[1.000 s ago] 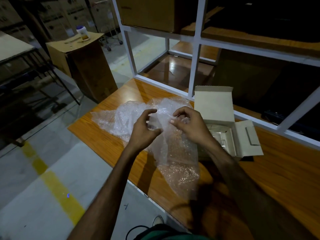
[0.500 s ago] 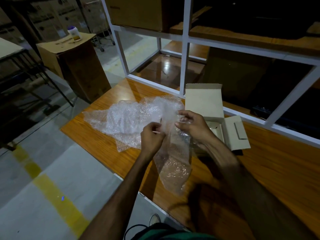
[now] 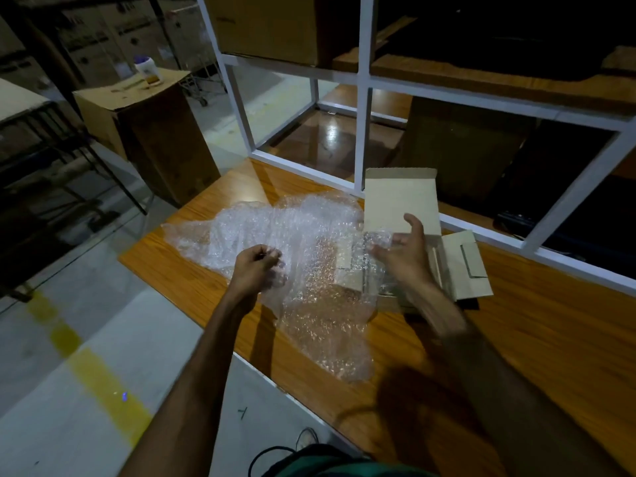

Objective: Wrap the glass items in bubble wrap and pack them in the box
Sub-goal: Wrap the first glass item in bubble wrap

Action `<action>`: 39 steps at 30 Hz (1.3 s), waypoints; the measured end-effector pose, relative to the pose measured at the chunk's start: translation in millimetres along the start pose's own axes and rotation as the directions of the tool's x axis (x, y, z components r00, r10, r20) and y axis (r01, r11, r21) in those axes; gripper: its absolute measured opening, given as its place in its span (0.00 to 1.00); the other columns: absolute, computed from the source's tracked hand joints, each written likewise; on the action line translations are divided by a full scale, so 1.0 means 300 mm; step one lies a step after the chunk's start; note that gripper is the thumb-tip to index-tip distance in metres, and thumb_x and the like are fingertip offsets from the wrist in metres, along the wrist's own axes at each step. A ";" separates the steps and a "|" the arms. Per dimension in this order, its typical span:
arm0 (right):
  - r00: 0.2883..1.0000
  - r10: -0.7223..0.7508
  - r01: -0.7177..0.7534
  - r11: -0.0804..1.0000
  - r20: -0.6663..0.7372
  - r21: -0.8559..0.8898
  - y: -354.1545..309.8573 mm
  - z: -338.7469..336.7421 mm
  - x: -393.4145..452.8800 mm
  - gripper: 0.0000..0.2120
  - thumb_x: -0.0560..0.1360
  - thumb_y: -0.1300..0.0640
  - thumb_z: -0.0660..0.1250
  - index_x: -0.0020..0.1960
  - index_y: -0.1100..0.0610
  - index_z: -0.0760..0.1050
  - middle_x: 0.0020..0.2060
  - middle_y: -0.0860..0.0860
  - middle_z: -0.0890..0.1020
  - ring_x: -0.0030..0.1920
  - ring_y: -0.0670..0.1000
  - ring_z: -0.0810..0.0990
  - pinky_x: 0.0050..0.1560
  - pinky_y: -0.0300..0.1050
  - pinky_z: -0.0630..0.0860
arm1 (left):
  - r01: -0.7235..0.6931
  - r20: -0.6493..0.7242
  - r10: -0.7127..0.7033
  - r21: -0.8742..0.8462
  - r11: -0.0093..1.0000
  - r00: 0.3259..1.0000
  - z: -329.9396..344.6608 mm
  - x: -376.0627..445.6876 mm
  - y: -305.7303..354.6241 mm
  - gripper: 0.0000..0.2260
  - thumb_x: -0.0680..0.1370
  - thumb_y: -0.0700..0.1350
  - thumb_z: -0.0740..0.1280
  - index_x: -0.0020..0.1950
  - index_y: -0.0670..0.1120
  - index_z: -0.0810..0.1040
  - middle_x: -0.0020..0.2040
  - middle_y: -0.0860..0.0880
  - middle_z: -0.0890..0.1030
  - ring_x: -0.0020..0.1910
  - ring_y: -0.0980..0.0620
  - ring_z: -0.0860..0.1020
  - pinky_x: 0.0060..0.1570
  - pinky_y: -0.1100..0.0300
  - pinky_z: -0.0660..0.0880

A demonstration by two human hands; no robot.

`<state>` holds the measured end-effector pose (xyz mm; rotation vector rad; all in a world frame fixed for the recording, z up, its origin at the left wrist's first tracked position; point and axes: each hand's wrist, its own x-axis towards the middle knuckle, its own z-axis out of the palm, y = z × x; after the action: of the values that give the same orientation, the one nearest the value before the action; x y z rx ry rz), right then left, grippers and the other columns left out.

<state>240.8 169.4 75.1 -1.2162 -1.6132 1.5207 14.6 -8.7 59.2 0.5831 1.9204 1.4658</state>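
Note:
A crumpled sheet of clear bubble wrap (image 3: 309, 242) lies on the wooden table (image 3: 516, 339), and part of it is lifted and spread between my hands. My left hand (image 3: 256, 270) pinches its left part with curled fingers. My right hand (image 3: 406, 253), blurred and with the thumb raised, holds the right edge at the fingertips, just in front of the small open cardboard box (image 3: 402, 201). The box lid stands up and a side flap (image 3: 469, 266) lies open to the right. I cannot make out any glass item through the wrap.
A white metal shelf frame (image 3: 361, 132) stands right behind the box along the table's far edge. A tall cardboard carton (image 3: 151, 132) with a small jar (image 3: 146, 68) on top stands on the floor to the left. The table's near edge runs diagonally by my left forearm.
My hands have moved apart, the right one towards the box, and they have spread the wrap out between them. It was bunched up in front of me before.

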 end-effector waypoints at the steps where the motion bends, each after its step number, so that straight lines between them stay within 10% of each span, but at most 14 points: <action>1: 0.999 0.007 -0.007 1.000 0.031 -0.001 0.013 0.011 -0.017 0.49 0.73 0.64 0.79 0.83 0.46 0.54 0.69 0.52 0.76 0.61 0.52 0.79 0.42 0.42 0.80 | 0.005 0.007 -0.005 -0.015 1.000 1.000 0.001 -0.005 -0.010 0.06 0.85 0.41 0.66 0.50 0.40 0.78 0.41 0.45 0.81 0.32 0.51 0.76 0.30 0.59 0.75; 6: 0.999 -0.007 0.008 1.000 0.034 -0.022 0.054 0.032 -0.057 0.46 0.76 0.68 0.75 0.83 0.46 0.54 0.61 0.45 0.75 0.48 0.39 0.78 0.31 0.32 0.77 | -0.003 0.019 0.004 -0.038 0.999 1.000 -0.007 -0.019 -0.051 0.09 0.85 0.41 0.66 0.52 0.36 0.79 0.46 0.42 0.84 0.37 0.45 0.79 0.32 0.56 0.76; 14: 0.985 -0.139 0.134 0.990 -0.100 -0.049 0.084 -0.038 -0.085 0.39 0.77 0.62 0.76 0.80 0.43 0.62 0.54 0.42 0.81 0.55 0.40 0.81 0.42 0.33 0.77 | -0.071 -0.040 0.068 -0.057 0.996 0.997 0.041 -0.097 -0.107 0.09 0.85 0.41 0.65 0.51 0.35 0.76 0.38 0.43 0.71 0.29 0.54 0.68 0.28 0.59 0.67; 24: 0.968 -0.209 0.187 0.970 -0.140 -0.153 0.132 -0.135 -0.159 0.31 0.77 0.58 0.76 0.76 0.47 0.69 0.48 0.34 0.82 0.54 0.39 0.82 0.50 0.50 0.84 | -0.161 -0.130 0.167 0.056 0.985 0.977 0.141 -0.205 -0.160 0.11 0.87 0.43 0.62 0.51 0.35 0.74 0.36 0.42 0.70 0.27 0.54 0.66 0.27 0.59 0.65; 30: 0.978 -0.201 0.195 0.974 -0.045 -0.116 0.187 -0.202 -0.255 0.26 0.79 0.58 0.74 0.74 0.43 0.72 0.54 0.41 0.84 0.54 0.38 0.83 0.48 0.41 0.82 | -0.264 -0.104 0.275 0.111 0.958 0.956 0.149 -0.275 -0.223 0.12 0.85 0.50 0.64 0.48 0.44 0.77 0.39 0.48 0.77 0.38 0.49 0.75 0.38 0.49 0.75; 39: 0.975 -0.107 0.174 0.912 0.194 -0.371 0.281 -0.173 -0.317 0.26 0.80 0.56 0.73 0.75 0.48 0.70 0.46 0.46 0.83 0.44 0.45 0.84 0.42 0.47 0.85 | -0.044 -0.235 0.087 0.180 0.983 0.968 0.039 -0.231 -0.256 0.08 0.82 0.42 0.70 0.47 0.38 0.81 0.39 0.44 0.81 0.39 0.47 0.78 0.43 0.50 0.76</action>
<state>342.7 98.9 16.4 -1.1592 -2.1438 1.2793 73.6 -69.7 -1.1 0.5724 2.2558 1.4763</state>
